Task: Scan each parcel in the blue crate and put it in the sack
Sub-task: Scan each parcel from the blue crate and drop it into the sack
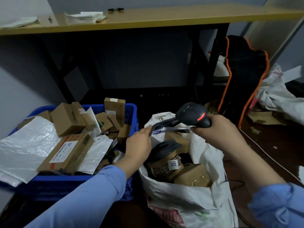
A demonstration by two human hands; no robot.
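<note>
Right now we see the left hand (pixel 139 145) pinching the edge of a dark mailer (pixel 166 125) over the sack (pixel 189 195) mouth, while the right hand (pixel 218 130) is wrapped around the scanner (pixel 192 114).

Risk, as we judge it: the thin pinch slips, or the floppy sack rim folds, and the mailer drops outside. The parcels heaped above the blue crate (pixel 131 112) rim could also slide off.

Everything sits on a dark floor (pixel 271 145) under a wooden table (pixel 148 20), with a black bag (pixel 243 71) to the right.
</note>
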